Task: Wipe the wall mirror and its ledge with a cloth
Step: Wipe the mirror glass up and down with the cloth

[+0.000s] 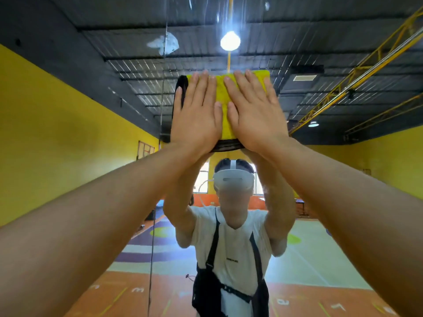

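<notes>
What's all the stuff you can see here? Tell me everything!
mirror: one, glass, fills the view, showing yellow walls and a dark ceiling
cloth: one, yellow with black edge, flat on the mirror, up high
smudge: one, whitish, upper left on the glass
lamp: one, bright white, reflected top middle
person's reflection: one, white T-shirt, white headset, black straps, bottom middle
left hand: one, flat on the cloth
right hand: one, flat on the cloth

Floor letters only, seen backwards.
In the wall mirror (68, 124), white marks stand on the orange floor (109, 280): an E-like character (137, 289) at seven o'clock, an L-like character (338, 306) at five. The white T-shirt (238, 239) has a small black chest print (231, 261), at six, too small to read.
</notes>
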{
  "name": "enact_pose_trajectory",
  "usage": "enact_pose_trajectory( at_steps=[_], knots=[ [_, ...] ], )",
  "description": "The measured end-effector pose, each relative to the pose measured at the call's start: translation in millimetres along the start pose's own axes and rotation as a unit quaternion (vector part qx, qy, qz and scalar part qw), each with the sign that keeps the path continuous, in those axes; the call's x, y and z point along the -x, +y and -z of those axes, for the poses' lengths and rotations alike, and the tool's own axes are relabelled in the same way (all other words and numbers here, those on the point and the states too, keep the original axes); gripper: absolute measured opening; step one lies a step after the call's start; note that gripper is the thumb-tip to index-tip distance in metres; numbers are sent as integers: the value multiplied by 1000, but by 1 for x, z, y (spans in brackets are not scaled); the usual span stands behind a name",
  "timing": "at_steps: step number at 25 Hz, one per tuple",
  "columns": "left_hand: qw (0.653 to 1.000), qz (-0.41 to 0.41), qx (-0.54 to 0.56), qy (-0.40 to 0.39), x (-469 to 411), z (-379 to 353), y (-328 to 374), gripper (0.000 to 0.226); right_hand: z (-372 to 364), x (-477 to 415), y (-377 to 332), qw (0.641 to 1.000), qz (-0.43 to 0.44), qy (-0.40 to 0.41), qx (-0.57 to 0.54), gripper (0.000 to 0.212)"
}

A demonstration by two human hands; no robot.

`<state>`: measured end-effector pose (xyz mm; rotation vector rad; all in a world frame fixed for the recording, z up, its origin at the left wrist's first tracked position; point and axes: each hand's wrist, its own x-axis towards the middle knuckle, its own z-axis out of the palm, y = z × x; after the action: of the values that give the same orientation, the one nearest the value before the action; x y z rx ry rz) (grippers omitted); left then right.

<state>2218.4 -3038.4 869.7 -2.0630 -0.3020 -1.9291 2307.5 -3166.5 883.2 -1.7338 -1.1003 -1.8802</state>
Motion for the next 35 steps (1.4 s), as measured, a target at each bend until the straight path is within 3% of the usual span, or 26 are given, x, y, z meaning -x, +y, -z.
enact_pose_trajectory(
  at_steps=[13,22,35],
  knots=[
    [999,-45,8,-12,125,-5,10,62,-4,131,-36,999,-37,7,22,56],
    [996,-53,-17,-68,289,-6,6,60,-9,276,-96,1000,-10,-5,7,56],
    [993,-77,46,-81,562,-15,28,62,-16,538,-175,997,1,-73,-33,58]
  ],
)
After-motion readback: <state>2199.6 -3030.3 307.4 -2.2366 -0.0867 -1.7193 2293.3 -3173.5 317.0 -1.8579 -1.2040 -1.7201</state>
